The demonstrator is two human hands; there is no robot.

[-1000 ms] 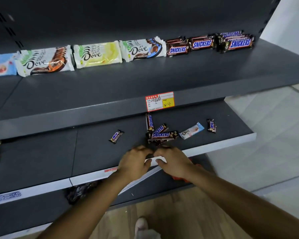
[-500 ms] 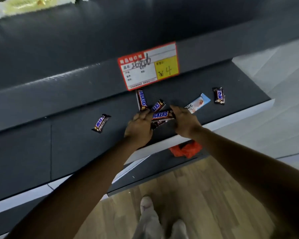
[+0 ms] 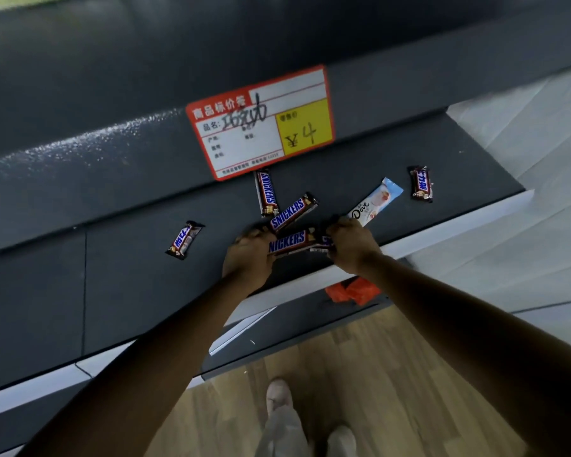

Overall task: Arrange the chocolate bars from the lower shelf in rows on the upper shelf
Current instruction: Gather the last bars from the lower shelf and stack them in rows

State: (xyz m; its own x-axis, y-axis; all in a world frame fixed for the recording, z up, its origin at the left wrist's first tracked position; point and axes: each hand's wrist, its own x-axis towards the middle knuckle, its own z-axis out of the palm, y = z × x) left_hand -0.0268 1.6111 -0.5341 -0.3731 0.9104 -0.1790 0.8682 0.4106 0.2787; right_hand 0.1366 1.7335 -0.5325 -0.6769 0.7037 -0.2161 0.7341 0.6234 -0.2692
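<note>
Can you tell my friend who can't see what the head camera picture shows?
A person's left hand and right hand grip the ends of a Snickers bar on a dark lower shelf. Two loose Snickers, a Dove bar and two small bars lie nearby, below a red price tag.

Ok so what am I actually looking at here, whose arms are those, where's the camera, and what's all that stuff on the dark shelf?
There is no machine here. These are a person's two bare arms, filmed by one wide-angle camera worn on their head and looking down, which is why their shoes show at the bottom. The left hand and right hand grip the two ends of the front Snickers bar on the lower shelf. Another bar seems to lie under it. Behind it lie a slanted Snickers bar, a lengthwise Snickers bar and a pale Dove bar. A small left bar and a small right bar lie apart. The red and yellow price tag hangs on the upper shelf's edge.
</note>
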